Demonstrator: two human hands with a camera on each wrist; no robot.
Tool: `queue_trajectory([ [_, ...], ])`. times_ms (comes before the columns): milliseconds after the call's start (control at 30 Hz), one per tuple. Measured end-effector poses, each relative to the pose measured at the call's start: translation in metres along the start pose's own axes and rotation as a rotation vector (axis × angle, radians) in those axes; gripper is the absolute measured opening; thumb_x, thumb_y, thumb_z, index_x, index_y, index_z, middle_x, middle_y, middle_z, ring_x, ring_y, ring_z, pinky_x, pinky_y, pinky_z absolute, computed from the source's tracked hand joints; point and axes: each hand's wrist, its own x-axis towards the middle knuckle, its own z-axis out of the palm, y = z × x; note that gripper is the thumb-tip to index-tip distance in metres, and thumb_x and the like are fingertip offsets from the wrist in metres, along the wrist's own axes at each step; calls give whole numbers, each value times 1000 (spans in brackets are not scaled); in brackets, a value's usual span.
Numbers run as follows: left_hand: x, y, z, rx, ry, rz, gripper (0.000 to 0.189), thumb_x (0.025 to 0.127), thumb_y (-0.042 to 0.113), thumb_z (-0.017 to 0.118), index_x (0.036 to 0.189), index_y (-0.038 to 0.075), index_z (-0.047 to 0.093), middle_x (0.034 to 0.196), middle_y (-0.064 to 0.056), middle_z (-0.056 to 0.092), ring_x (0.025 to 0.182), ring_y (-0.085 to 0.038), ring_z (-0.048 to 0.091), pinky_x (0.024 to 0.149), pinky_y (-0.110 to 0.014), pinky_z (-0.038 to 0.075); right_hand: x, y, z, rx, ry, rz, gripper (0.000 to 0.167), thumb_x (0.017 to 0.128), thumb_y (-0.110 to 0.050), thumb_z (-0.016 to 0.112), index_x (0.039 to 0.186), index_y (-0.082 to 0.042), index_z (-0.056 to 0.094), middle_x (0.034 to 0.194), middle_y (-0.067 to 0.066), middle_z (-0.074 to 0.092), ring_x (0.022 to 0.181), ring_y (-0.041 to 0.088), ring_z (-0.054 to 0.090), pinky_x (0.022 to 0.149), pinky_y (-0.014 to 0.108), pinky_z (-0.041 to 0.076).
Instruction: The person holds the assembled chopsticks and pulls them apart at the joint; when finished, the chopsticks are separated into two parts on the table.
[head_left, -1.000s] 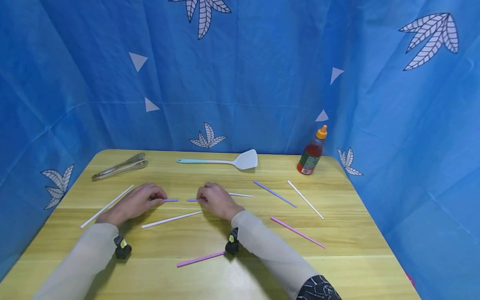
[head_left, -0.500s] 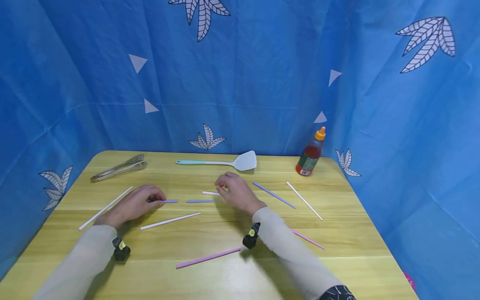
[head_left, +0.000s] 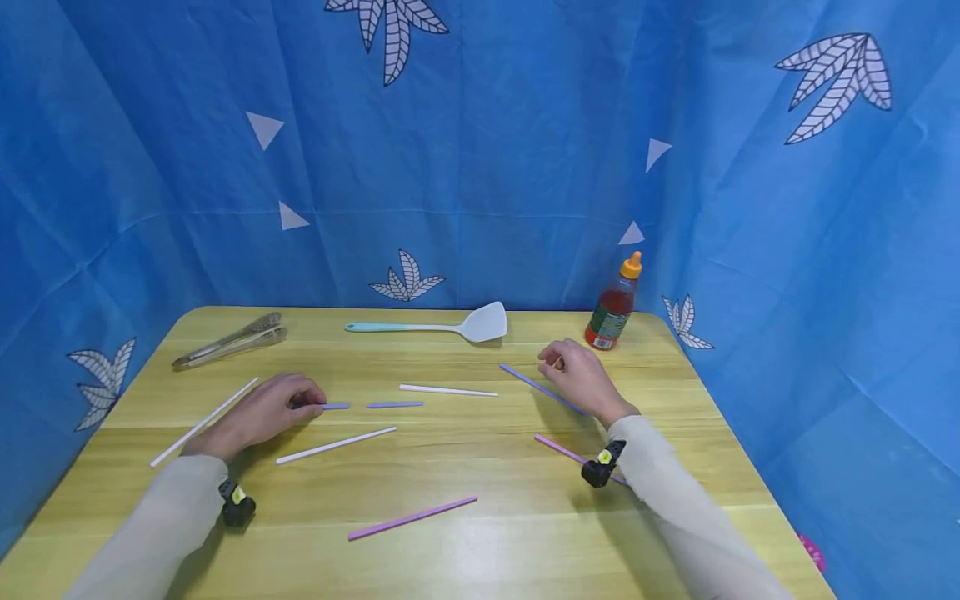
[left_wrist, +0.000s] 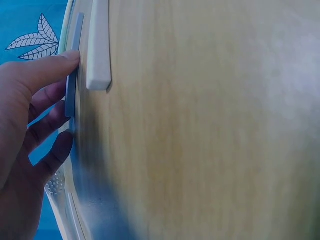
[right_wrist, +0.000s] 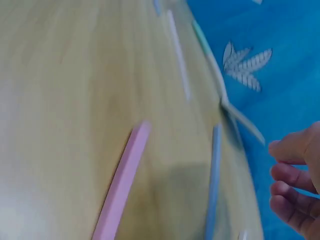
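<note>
Across the table, I'd call the work part done. The right hand, far right, grips nothing, fingers loosely bent; the left hand pinches. Longer sticks lie at slants — presumably still to handle. The pinched lilac stick, left of middle, runs left to right, pointing right at a second lilac stick — apart, seemingly already placed.

Soft shadows and pale glare lie on the table; the right wrist view is blurred.
</note>
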Motion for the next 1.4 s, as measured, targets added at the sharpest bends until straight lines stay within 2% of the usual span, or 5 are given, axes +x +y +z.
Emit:
queue_trajectory([
  [333,-1,-2,1,3,-3,-9,5,102,21,79,107,20,78,101,5,72,94,-11,63,84,-40,55,-33,47,2,-4,-64,60,25,101,-21,79,116,-1,75,107,14,74,97,27,70,90,52,59],
  [567,-2,-2,1,-7,6,-6,5,102,21,79,107,21,78,101,5,71,94,-11,62,85,-40,54,-36,53,9,-22,-63,40,5,101,-12,78,100,-7,76,98,9,72,90,20,68,84,43,58],
  [833,-2,-3,2,3,24,11,4,101,19,80,105,21,78,100,6,72,94,-11,62,85,-40,54,-31,49,12,-47,-29,21,6,104,-8,71,102,-4,74,96,9,69,87,21,64,80,41,56],
  [1133,-3,3,-5,35,33,6,13,102,26,80,113,19,79,108,1,75,101,-18,68,91,-48,57,-15,18,6,-61,45,-98,4,106,-8,71,104,-4,71,98,8,72,90,23,66,82,45,56],
  [1400,1,42,-15,43,100,94,25,106,33,75,125,18,78,122,0,76,113,-24,67,93,-50,58,-5,-40,11,-63,38,-223,3,105,-9,73,105,-6,72,97,6,76,93,24,64,81,42,56],
])
